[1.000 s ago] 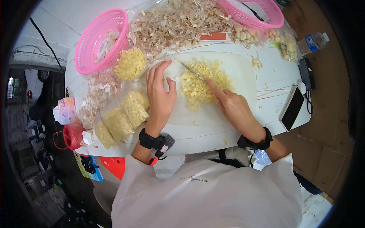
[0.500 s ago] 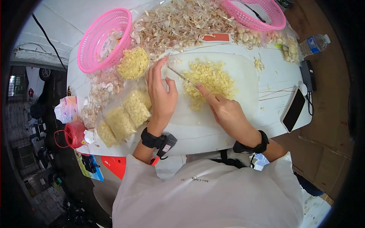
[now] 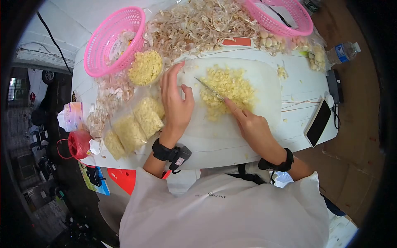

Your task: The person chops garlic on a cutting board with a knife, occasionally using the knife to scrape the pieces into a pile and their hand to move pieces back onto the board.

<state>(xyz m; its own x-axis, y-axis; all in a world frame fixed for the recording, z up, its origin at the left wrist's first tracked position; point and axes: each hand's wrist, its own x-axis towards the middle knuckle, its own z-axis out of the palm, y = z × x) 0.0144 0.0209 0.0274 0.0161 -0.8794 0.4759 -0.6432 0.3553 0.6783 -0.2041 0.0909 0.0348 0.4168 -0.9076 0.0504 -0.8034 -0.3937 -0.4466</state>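
Note:
Chopped garlic point(image 3: 237, 89) lies spread on a white cutting board point(image 3: 264, 111). My right hand point(image 3: 252, 126) is closed round the handle of a knife point(image 3: 210, 87); its blade slants up and left across the left side of the garlic. At the board's left edge, my left hand point(image 3: 177, 99) has its fingers stretched out and its thumb apart, holding nothing. Just left of that hand stands a round container of chopped garlic point(image 3: 145, 68). Below it, clear bags of chopped garlic point(image 3: 130, 128) lie side by side.
Garlic skins point(image 3: 198, 25) are heaped at the back, between a pink basket point(image 3: 93, 49) and another pink basket point(image 3: 304, 27). Toward the right are bagged peeled cloves point(image 3: 317, 58), a water bottle point(image 3: 344, 53) and a phone point(image 3: 318, 123). A red plastic roll point(image 3: 79, 144) sits at left.
My right hand and the knife have moved slightly right and down, so the blade tip is farther from my left hand. My left hand has hardly moved.

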